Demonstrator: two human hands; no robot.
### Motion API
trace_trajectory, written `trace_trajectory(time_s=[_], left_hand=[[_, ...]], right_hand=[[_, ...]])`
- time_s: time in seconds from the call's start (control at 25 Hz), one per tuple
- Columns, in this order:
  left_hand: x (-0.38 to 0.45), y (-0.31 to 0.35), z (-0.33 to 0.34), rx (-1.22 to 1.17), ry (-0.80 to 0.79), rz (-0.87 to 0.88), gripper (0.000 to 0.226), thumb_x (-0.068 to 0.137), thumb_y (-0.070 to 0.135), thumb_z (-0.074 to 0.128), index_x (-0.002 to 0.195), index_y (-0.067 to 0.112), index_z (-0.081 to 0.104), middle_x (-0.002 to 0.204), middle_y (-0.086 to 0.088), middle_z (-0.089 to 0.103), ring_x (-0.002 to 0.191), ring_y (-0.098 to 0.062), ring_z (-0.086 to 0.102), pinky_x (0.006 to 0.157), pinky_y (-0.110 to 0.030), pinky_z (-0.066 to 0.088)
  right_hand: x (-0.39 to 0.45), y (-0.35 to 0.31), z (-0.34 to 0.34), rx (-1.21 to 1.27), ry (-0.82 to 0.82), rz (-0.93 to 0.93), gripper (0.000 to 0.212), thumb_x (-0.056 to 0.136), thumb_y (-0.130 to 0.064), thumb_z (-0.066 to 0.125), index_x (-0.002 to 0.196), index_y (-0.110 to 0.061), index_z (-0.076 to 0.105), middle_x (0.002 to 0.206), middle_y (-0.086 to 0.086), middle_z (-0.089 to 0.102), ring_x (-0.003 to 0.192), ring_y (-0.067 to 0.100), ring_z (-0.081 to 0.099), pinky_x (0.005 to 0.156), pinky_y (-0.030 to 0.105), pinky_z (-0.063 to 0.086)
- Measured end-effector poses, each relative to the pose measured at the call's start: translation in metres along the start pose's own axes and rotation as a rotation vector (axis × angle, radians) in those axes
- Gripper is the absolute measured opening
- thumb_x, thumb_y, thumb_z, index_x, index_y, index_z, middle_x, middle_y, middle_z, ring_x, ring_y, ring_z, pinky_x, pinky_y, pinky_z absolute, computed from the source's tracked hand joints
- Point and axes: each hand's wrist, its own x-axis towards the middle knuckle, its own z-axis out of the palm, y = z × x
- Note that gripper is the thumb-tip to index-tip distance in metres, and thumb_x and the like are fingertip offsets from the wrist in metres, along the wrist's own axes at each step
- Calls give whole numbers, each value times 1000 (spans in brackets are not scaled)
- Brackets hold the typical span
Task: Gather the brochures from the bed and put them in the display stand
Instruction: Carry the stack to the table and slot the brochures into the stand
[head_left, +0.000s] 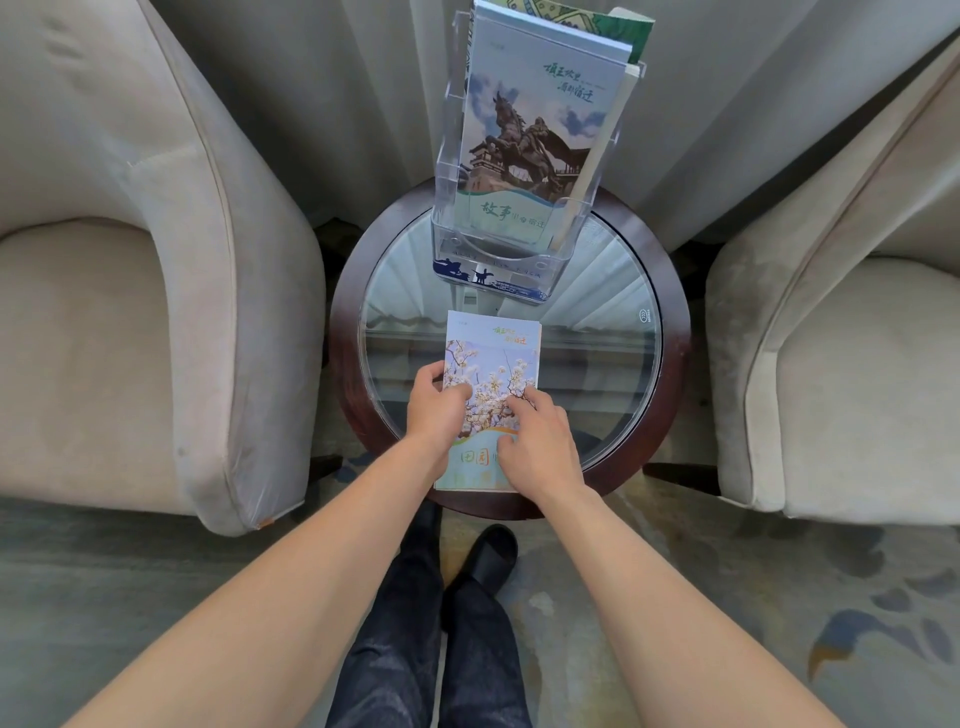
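Our left hand (435, 410) grips the blossom brochure's (491, 358) left edge; our right hand (540, 447) presses loosely spread fingers on its cover

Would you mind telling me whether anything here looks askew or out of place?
Yes: behind the horse-statue brochure in the clear display stand, a green brochure leans crookedly to the right instead of sitting squarely.
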Motion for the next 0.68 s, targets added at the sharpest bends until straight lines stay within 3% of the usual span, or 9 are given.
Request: trace_trajectory(time_s=[0.24, 0.36, 0.52, 0.68], left_hand=[[1, 2, 7, 141, 20, 46, 35, 90, 7, 53, 120, 23, 55, 106, 1, 68, 89, -20, 69, 75, -41, 60], [2, 3, 7, 234, 49, 101, 36, 87, 0, 44, 109, 22, 62, 101, 1, 71, 85, -21, 69, 66, -38, 58], [-1, 7, 3, 151, 1, 141, 35, 90, 1, 44, 95, 29, 64, 91, 8, 73, 78, -14, 72, 64, -37, 60], [5, 9, -4, 16, -103, 101, 32, 93, -1, 48, 99, 23, 68, 94, 4, 77, 83, -17, 74, 66, -37, 61]], right_hand=[[0, 4, 0, 29, 9, -8, 56, 93, -15, 55, 149, -15, 45, 159, 0, 31, 140, 24, 33, 111, 35, 31], [2, 5, -3, 223, 115, 41, 57, 93, -15, 58, 148, -15, 43, 152, 1, 37, 133, 23, 44, 106, 34, 39], [10, 2, -12, 471, 178, 265, 78, 94, -26, 65, 158, -16, 23, 158, 5, 33, 132, 22, 50, 107, 45, 44], [17, 6, -19, 552, 166, 322, 79, 91, -29, 69, 157, -17, 28, 150, 1, 44, 125, 18, 53, 104, 40, 45]])
